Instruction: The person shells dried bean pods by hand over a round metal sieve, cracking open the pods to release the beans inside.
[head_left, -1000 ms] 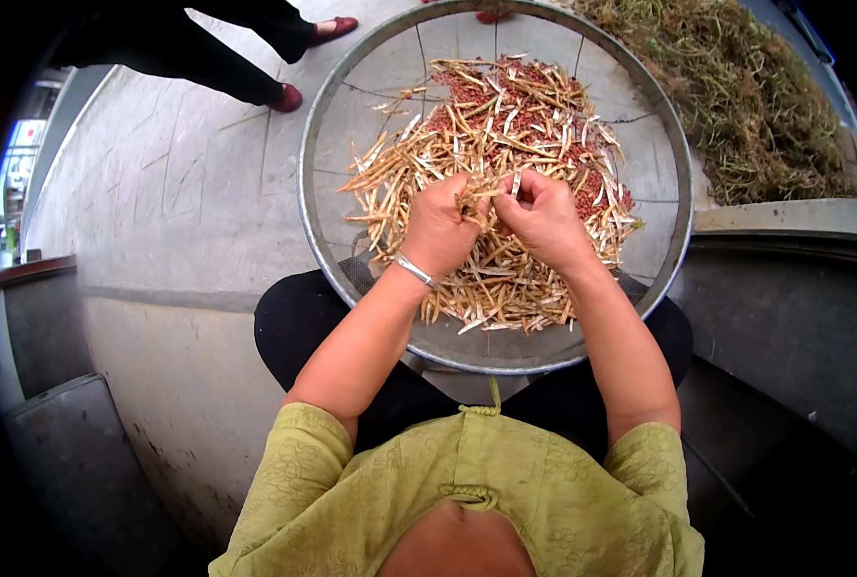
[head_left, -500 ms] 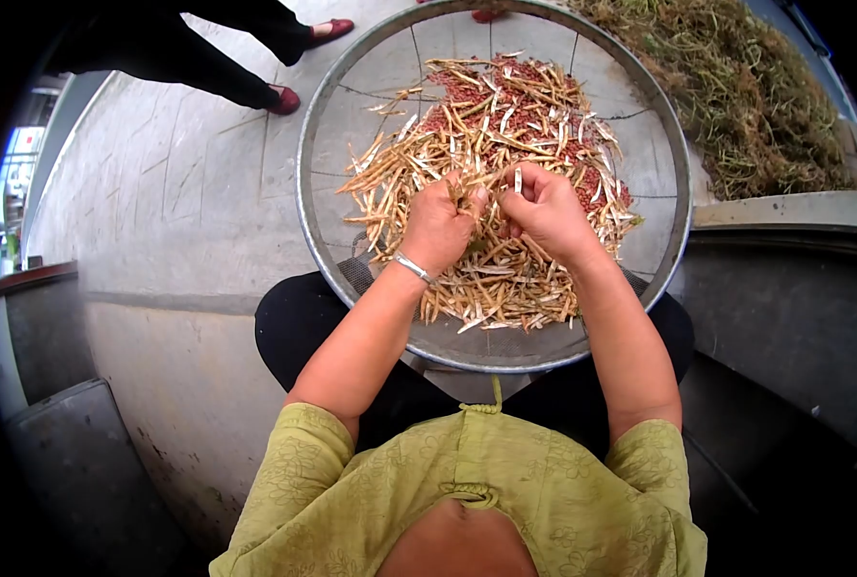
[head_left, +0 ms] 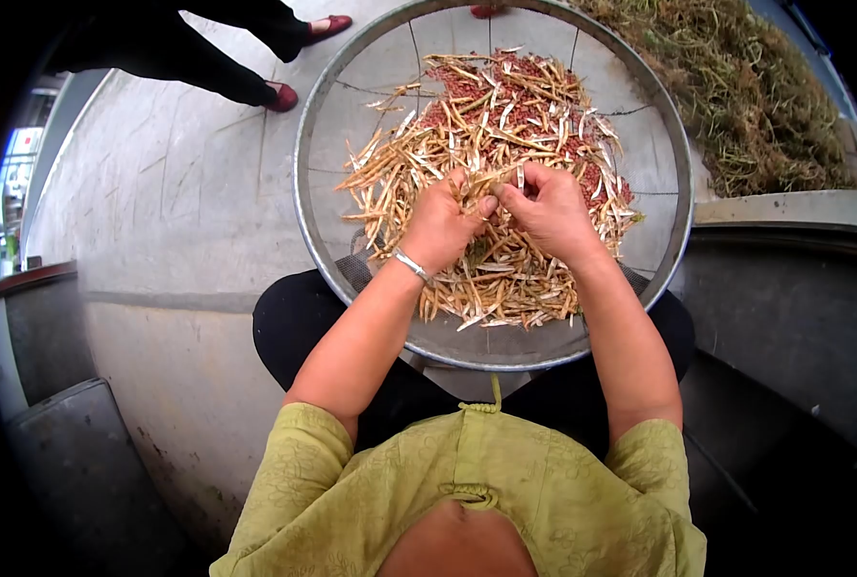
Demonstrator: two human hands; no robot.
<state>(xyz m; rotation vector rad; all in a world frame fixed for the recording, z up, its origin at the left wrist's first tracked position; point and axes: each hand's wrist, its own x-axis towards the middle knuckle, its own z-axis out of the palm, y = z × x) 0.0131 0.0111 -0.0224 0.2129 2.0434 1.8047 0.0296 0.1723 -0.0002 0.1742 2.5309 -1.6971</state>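
Observation:
On my lap rests a large round sieve (head_left: pixel 303 183) with a metal rim. Dry bean pods (head_left: pixel 505 279) lie heaped in it, pale tan and many split, with small red beans (head_left: pixel 597 178) among them toward the far side. My left hand (head_left: pixel 445 223), with a bracelet at the wrist, is closed around several dry pods over the heap. Close beside it, my right hand (head_left: pixel 551 213) pinches at the pods between thumb and fingers, and a pale pod shows at its fingertips. The fingers partly hide what they hold.
Beyond the sieve at the right lies a pile of dried plants (head_left: pixel 746 106) behind a low ledge (head_left: pixel 784 208). Another person's legs (head_left: pixel 198 58) in dark trousers and red shoes stand at the upper left on the concrete floor (head_left: pixel 178 212).
My hands have drawn closer together, the right thumb now meeting the pods at the left hand's fingertips. The sieve and the person's legs have barely shifted.

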